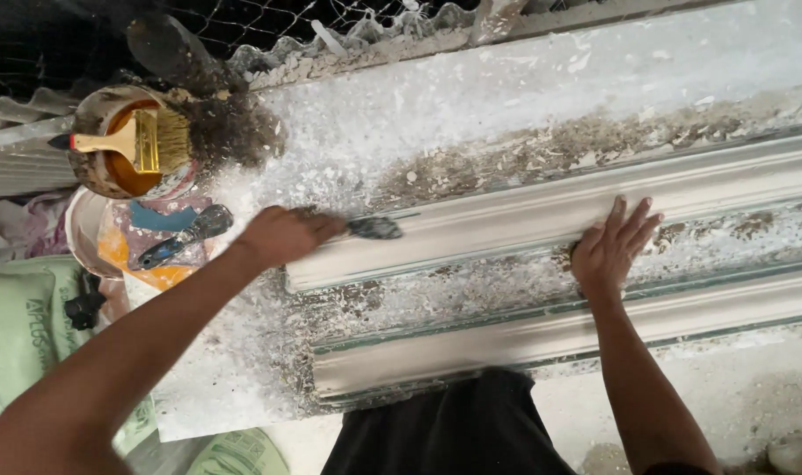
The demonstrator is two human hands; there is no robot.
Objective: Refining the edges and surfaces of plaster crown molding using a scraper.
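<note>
Plaster moulding (542, 215) lies lengthwise on the spattered workbench (471, 97). The left hand (282, 236) is closed around a putty knife (373, 229) at the moulding's left end; the right hand (610, 246) presses flat, fingers spread, on its middle.

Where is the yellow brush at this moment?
In the head view, the yellow brush lies at upper left across the rim of a round container, above a scraper and left of the left hand.
</note>
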